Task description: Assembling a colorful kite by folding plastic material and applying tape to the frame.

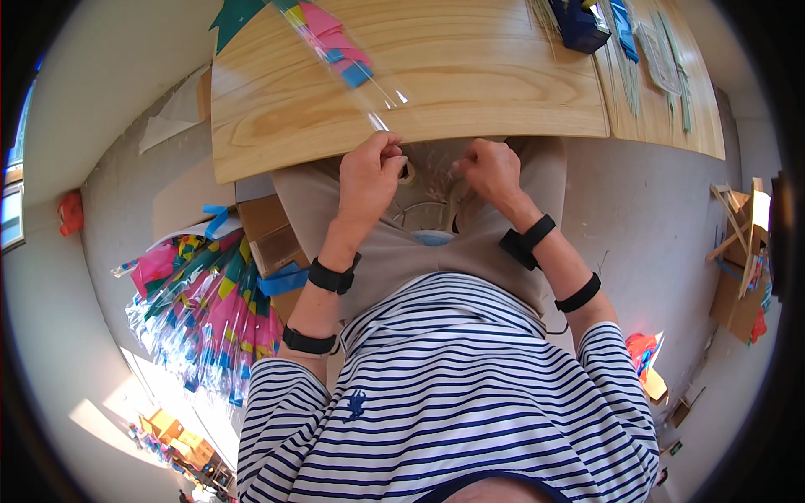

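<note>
Both my hands are at the near edge of the wooden table, over my lap. My left hand [369, 180] is closed in a pinch; whatever its fingertips hold is hidden. Just beyond it, the near end of a long clear plastic sleeve [375, 109] reaches the table edge. Folded pink, blue, yellow and green material [331, 38] shows inside that sleeve. A short gap to the right, my right hand [493, 174] is closed too, thumb against fingers, and I cannot make out anything in it.
Bundled clear sleeves of coloured material [210, 310] lie at left beside a cardboard box [272, 243]. On the wooden table [470, 75], a dark blue box [579, 29], thin sticks [620, 80] and a clear plastic tray [658, 59] occupy the far right.
</note>
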Available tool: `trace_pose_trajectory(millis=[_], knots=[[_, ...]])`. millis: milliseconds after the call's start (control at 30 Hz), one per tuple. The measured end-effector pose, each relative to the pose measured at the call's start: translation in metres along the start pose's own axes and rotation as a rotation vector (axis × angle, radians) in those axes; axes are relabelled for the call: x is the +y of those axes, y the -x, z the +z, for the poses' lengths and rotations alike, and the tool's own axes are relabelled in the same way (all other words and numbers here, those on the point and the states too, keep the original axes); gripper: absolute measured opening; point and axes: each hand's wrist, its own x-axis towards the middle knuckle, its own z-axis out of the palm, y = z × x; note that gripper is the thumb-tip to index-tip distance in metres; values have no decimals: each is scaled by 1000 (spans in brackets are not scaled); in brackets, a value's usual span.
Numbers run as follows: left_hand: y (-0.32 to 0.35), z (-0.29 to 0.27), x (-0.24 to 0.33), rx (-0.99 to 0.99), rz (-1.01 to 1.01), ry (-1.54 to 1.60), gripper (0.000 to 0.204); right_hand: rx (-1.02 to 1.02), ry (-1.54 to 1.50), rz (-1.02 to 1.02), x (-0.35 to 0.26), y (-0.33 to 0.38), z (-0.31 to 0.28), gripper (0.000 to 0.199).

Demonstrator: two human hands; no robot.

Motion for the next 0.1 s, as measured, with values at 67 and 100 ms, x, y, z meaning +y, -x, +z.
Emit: trace_pose_trajectory(millis=[67, 100], knots=[[-1, -7, -1, 49, -3, 18, 27, -48, -120, -13, 3, -2, -3, 24], [-1, -7, -1, 50, -4, 19, 27, -49, -119, -14, 3, -2, -4, 24]])
